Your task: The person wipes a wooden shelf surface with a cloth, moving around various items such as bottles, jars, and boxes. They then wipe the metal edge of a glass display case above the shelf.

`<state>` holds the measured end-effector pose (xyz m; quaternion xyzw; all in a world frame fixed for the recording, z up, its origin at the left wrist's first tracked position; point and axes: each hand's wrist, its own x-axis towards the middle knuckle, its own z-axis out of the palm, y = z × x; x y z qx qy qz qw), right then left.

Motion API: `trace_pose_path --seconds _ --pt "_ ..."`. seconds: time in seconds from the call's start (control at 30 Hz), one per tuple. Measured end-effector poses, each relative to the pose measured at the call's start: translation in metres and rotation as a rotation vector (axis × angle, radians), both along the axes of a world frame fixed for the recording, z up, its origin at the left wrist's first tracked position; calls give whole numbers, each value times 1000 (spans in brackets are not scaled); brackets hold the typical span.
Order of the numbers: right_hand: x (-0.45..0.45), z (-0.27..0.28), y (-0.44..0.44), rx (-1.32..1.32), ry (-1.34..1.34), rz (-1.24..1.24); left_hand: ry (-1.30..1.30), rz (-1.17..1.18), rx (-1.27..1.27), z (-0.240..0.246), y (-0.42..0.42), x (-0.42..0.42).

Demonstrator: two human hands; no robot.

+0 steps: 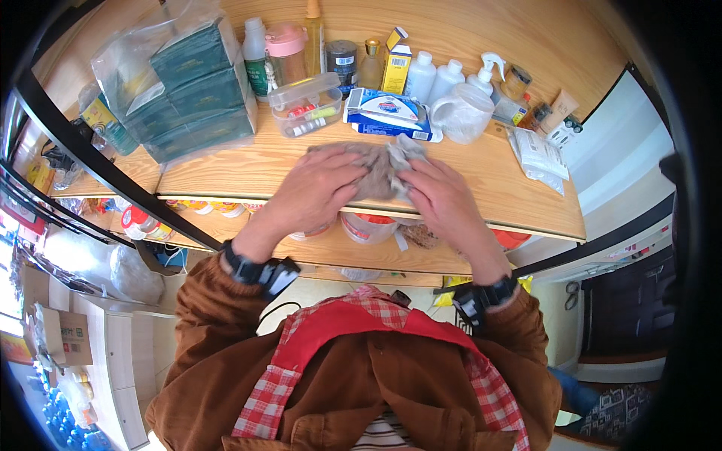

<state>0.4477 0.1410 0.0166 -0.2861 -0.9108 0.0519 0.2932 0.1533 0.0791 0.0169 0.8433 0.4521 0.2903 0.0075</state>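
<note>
A grey-brown cloth lies bunched on a wooden shelf, near its front edge. My left hand rests over the cloth's left part, fingers curled onto it. My right hand grips a crumpled, paler grey portion at the right; whether this is a second cloth or a fold of the first, I cannot tell. Just behind the cloth are a blue and white box lying flat and a clear plastic case with its lid raised and small tubes inside.
Dark green packs in clear plastic are stacked on the left. Bottles, including a white spray bottle, line the back beside a translucent jug. A white plastic packet lies at right. Tubs sit on the shelf below. A black post slants at left.
</note>
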Motion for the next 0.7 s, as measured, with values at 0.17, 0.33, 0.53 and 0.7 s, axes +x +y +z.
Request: trace_pose_path --seconds 0.17,0.33,0.53,0.7 --pt "56 3 1 -13 -29 -169 -49 31 -74 9 -27 -62" --pt "2 -12 12 84 -109 -265 -35 23 85 -3 21 -6" --pt "11 -7 -29 0 -47 -94 -64 -75 51 -2 -22 -5" --pt "61 2 -29 -29 -34 -162 -113 176 22 -2 -57 -93"
